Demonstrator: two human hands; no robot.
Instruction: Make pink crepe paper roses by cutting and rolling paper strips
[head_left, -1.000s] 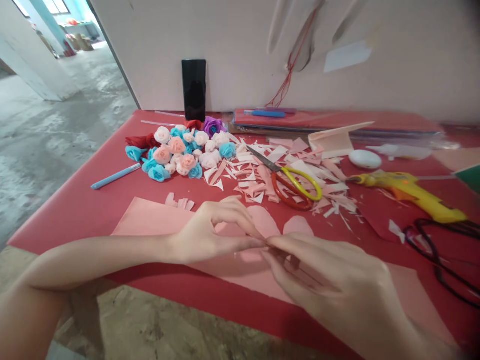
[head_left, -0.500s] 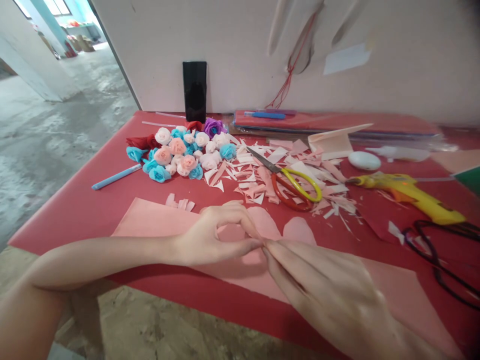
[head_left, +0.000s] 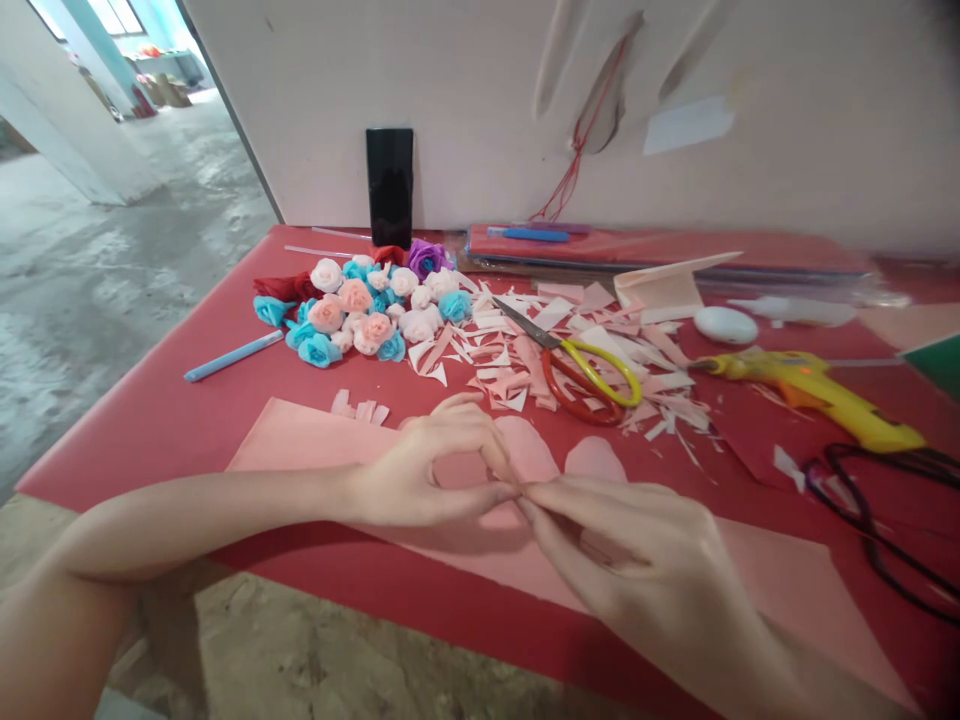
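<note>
My left hand [head_left: 435, 468] and my right hand [head_left: 645, 555] meet fingertip to fingertip over the front of the table. Thumb and index finger of each are pinched together; whatever sits between them is hidden or too small to make out. Beneath both hands lies a long pink paper sheet [head_left: 292, 445]. Just past the fingertips rest two rounded pink paper petals, a left petal [head_left: 529, 450] and a right petal [head_left: 596, 460]. A few small pink paper strips [head_left: 364, 411] lie beyond my left wrist.
Paper roses [head_left: 356, 296] crowd the back left by a blue pen [head_left: 234, 357] and an upright phone [head_left: 390, 188]. Scissors [head_left: 559, 345] lie on paper scraps [head_left: 502, 380]. At right are a yellow glue gun [head_left: 825, 390], its black cord [head_left: 862, 510] and a white oval object [head_left: 725, 325].
My right hand has turned a little and its knuckles have lifted, with the fingertips still against my left fingertips. My left hand has hardly moved.
</note>
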